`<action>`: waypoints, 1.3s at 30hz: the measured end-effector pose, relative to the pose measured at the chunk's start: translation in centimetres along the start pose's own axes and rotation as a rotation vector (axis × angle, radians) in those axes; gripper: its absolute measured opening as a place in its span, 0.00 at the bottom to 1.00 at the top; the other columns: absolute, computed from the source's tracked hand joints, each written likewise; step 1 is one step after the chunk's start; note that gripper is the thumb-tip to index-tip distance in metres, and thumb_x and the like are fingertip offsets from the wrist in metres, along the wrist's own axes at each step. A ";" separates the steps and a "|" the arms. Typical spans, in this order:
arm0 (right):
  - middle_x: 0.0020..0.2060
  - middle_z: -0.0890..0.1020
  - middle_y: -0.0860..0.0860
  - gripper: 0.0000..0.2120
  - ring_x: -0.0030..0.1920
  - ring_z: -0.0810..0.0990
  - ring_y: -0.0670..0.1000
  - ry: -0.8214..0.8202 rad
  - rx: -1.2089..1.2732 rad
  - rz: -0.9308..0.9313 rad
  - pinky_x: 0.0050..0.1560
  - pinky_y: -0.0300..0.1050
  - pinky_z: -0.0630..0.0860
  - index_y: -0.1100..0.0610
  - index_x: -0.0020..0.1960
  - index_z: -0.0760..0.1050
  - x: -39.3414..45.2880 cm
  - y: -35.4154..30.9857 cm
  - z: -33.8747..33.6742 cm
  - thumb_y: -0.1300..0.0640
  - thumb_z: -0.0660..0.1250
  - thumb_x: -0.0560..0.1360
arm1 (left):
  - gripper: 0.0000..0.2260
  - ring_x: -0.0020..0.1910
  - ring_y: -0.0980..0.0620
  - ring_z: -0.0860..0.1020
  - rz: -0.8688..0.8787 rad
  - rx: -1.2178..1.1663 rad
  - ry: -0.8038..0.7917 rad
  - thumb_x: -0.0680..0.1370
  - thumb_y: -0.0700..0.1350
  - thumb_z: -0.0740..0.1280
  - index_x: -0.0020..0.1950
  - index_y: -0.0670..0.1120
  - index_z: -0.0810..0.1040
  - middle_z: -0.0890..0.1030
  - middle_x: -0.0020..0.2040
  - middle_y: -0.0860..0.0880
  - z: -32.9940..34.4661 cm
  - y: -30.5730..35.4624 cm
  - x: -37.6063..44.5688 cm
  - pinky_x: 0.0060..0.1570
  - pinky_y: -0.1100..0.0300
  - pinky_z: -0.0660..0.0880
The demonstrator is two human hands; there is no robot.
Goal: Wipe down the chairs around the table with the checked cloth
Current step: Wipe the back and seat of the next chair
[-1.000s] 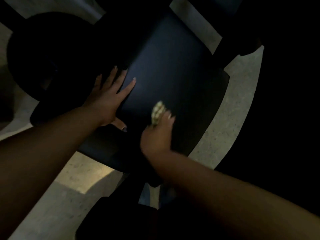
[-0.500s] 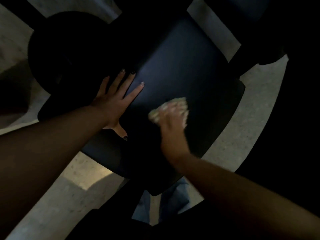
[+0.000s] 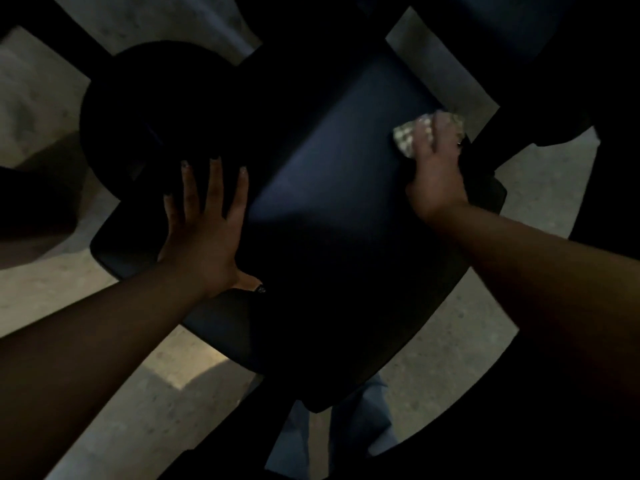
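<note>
Both hands are working on the dark chair seat [image 3: 346,237]; I am seeing the left hand [image 3: 204,233] lying flat with fingers spread, grasping nothing, pressing on the seat's left side; the right hand [image 3: 434,168] is pressing the checked cloth [image 3: 408,135] onto the seat's far right corner, fingers laid over it, though whether they are curling round it I cannot tell; unwiped seat, I am judging, is stretching from the cloth toward the left hand and back toward me; no writing or label is showing.
</note>
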State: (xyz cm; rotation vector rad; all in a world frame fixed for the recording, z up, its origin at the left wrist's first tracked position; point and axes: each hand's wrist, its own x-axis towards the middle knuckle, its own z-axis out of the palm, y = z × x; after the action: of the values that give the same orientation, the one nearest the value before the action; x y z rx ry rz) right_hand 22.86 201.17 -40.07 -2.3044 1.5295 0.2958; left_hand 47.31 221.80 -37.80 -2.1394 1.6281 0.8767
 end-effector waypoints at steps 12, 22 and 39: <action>0.71 0.65 0.64 0.24 0.71 0.60 0.71 -0.070 -0.142 -0.783 0.71 0.65 0.49 0.64 0.71 0.65 -6.0 -8.5 3.7 0.64 0.50 0.76 | 0.68 0.72 0.31 0.30 -0.050 -0.027 -0.012 0.59 0.66 0.77 0.74 0.51 0.26 0.25 0.73 0.41 1.0 0.2 0.1 0.69 0.30 0.50; 0.76 0.50 0.63 0.29 0.76 0.47 0.64 0.097 0.240 0.142 0.75 0.59 0.46 0.63 0.77 0.50 4.1 -14.8 1.2 0.65 0.55 0.78 | 0.68 0.71 0.29 0.28 -0.064 -0.020 -0.012 0.62 0.66 0.76 0.70 0.49 0.19 0.22 0.71 0.39 1.3 0.0 0.4 0.69 0.29 0.50; 0.75 0.57 0.61 0.23 0.75 0.52 0.63 0.104 0.045 0.009 0.75 0.53 0.50 0.59 0.76 0.58 10.8 -9.6 -1.6 0.59 0.53 0.81 | 0.69 0.71 0.30 0.28 -0.064 -0.035 0.007 0.60 0.66 0.77 0.70 0.50 0.20 0.21 0.71 0.40 1.8 -0.2 0.7 0.69 0.30 0.49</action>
State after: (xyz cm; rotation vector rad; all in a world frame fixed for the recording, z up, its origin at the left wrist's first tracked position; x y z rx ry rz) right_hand 35.85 194.77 -40.81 -2.3110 1.5794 0.1436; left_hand 47.13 222.39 -39.63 -2.2076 1.5486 0.8859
